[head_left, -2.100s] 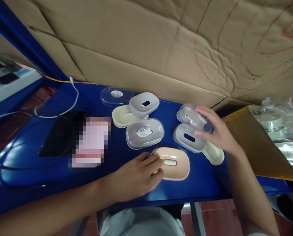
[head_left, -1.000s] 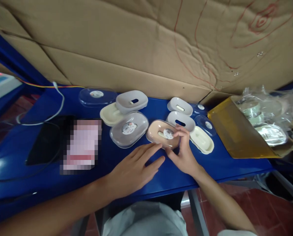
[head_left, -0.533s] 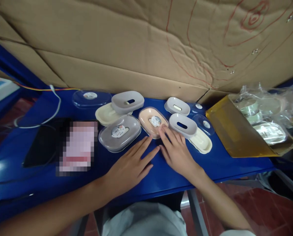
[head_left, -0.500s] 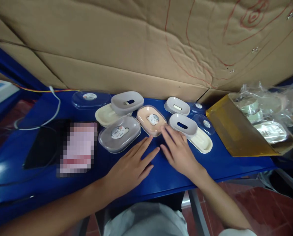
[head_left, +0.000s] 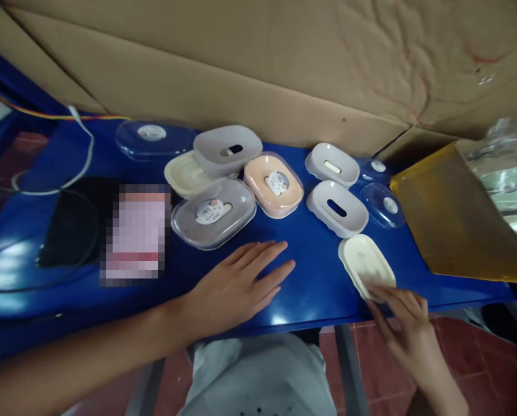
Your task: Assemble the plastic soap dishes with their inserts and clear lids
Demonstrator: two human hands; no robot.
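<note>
Out over the table's front right part, my right hand [head_left: 403,318] pinches the near end of a cream oval soap dish tray [head_left: 366,260]. Behind that tray are two grey slotted soap dish inserts [head_left: 337,209], with two clear lids [head_left: 382,205] at their right. My left hand [head_left: 236,283] is open, palm down and fingers stretched, holding nothing. Just beyond its fingers lie a grey soap dish [head_left: 215,214] and a peach soap dish [head_left: 273,185], both under clear labelled lids. Another grey insert [head_left: 223,141] rests partly on a second cream tray [head_left: 182,173].
On the blue table [head_left: 301,283], a clear lid [head_left: 154,138] lies at the back left. A black object with a blurred pink screen [head_left: 139,231] and a white cable [head_left: 87,153] are at the left. A brown box [head_left: 457,219] holding wrapped items stands right. Cardboard [head_left: 262,69] lines the back.
My right hand has left the peach soap dish, moved right and taken hold of the cream tray, which is pulled nearer, out from under the grey insert. My left hand stays open.
</note>
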